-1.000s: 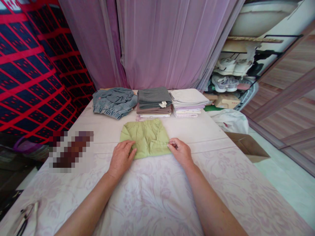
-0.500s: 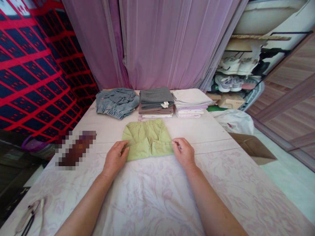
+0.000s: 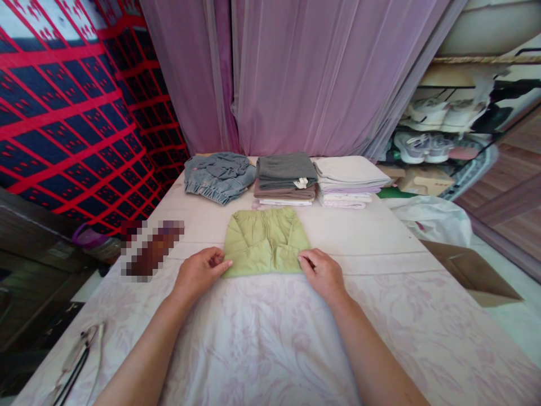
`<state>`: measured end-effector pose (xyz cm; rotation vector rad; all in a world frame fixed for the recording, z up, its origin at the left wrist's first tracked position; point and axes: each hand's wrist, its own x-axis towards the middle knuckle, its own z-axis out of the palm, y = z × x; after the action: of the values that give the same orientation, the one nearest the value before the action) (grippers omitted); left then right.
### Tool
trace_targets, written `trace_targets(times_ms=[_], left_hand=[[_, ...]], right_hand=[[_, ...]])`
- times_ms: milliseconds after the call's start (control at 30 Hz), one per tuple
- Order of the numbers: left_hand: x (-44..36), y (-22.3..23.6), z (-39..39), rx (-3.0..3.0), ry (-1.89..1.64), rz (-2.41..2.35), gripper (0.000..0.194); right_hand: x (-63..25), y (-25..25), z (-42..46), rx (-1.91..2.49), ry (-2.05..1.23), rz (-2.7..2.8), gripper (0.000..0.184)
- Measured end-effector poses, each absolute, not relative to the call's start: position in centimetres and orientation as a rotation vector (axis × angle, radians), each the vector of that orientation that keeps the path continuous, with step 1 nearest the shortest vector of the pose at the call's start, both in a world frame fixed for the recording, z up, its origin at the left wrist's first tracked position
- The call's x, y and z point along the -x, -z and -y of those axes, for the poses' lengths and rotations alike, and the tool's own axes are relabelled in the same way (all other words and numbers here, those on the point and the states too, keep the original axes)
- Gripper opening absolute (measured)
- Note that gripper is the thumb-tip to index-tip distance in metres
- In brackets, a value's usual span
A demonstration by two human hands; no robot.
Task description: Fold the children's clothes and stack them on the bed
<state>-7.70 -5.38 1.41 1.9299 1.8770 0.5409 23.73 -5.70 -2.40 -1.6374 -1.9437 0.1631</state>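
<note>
A pair of light green shorts (image 3: 266, 242) with a gathered elastic waist lies flat on the bed, waistband pointing away from me. My left hand (image 3: 203, 273) is at its lower left corner, thumb tip touching the cloth and the curled fingers apart from the thumb. At the right edge, my right hand (image 3: 323, 273) has thumb and forefinger closed on the side of the cloth; the other fingers are curled under. Behind the shorts are crumpled denim bottoms (image 3: 220, 175), a folded pile topped with dark grey cloth (image 3: 285, 169) and another topped with white cloth (image 3: 349, 168).
The floral sheet (image 3: 262, 338) covers the bed. Eyeglasses (image 3: 80, 355) and a pale cord lie at the near left; a pixelated object is farther up. Purple curtains (image 3: 304, 79) hang behind. To the right are a shoe rack with sneakers (image 3: 422, 146) and a cardboard box (image 3: 469, 270).
The view has swung left, so everything sits farther right in the picture. My left hand's fingers have curled in more beside the shorts. My right hand stays at the right edge.
</note>
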Motion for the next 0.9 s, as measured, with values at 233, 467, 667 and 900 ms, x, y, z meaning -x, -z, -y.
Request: trace_targets(times_ms=[233,467,667,900], left_hand=[[6.2,-2.0,6.1,-2.157,-0.388,-1.956,0.031],[5.6,-1.5,5.9,-2.128,-0.379,-1.910,0.025],[5.8,-1.3,5.6,-1.990,-0.433,-1.855,0.035],[6.0,-0.8,5.5,-1.886,-0.582,-1.779,0.025]], right_hand=[[-23.7,2.4,5.7,1.641,-0.163,1.938,0.020],[-23.7,2.6,5.7,1.627,-0.157,1.926,0.021],[-23.8,2.7,5.6,1.622,-0.164,1.922,0.021],[-23.7,2.7,5.6,1.628,-0.165,1.922,0.021]])
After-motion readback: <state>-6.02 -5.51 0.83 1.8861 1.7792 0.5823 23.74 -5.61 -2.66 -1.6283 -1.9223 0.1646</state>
